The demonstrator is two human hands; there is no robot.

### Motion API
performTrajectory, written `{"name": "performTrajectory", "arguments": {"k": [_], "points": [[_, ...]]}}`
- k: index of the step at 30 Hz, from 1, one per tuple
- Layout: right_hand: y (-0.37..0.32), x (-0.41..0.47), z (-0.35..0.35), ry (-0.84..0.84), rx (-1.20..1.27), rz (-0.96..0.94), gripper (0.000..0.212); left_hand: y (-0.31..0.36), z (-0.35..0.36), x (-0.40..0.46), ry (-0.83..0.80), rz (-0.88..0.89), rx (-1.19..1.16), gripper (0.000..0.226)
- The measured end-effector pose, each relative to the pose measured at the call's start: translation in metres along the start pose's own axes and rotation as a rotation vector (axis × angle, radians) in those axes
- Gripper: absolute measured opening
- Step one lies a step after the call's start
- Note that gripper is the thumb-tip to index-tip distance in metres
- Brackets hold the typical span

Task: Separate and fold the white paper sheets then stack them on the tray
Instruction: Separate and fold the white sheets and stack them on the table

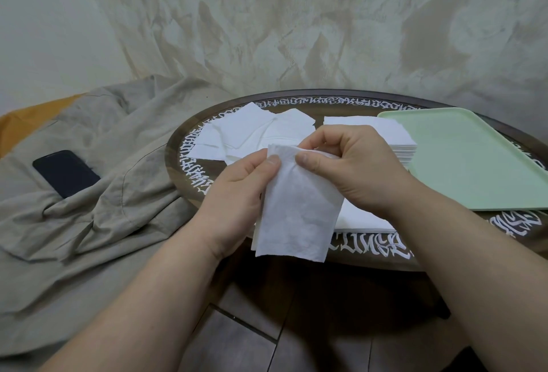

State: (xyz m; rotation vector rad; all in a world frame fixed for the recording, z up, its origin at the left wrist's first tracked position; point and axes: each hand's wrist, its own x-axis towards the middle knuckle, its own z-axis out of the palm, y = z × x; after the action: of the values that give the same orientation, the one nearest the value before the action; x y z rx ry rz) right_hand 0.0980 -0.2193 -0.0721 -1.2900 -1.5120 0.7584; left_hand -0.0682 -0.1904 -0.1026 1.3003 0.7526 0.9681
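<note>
Two hands, left hand (237,191) and right hand (353,164), thumb-and-fingers pinched on white paper sheet (299,211) top edge.

Both forearms reach forward, left hand (237,191) and right hand (353,161) raised close together, thumbs and curled fingers pinching.

Seen from my head, a single wide-angle view looks forward and down, close over my left hand (240,191) and right hand (353,161) above the table (370,248). The curtain (296,22) bows at the edges, probably lens distortion.
</note>
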Motion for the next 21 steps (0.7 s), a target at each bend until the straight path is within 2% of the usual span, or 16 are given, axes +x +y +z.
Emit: {"name": "performTrajectory", "arguments": {"k": [11,18,21], "points": [[0.0032,0.0006,0.0032,0.02,-0.041,-0.025,0.017,-0.0033,-0.0021,0.0019,-0.01,0.027,0.148,0.03],[0.0056,0.0015,0.0079,0.062,-0.02,-0.01,0.018,-0.0037,0.0007,0.0026,0.073,0.058,0.206,0.027],[0.0045,0.0036,0.01,0.135,-0.202,-0.103,0.012,-0.0021,-0.0003,0.0025,0.097,0.064,0.207,0.026]]}}
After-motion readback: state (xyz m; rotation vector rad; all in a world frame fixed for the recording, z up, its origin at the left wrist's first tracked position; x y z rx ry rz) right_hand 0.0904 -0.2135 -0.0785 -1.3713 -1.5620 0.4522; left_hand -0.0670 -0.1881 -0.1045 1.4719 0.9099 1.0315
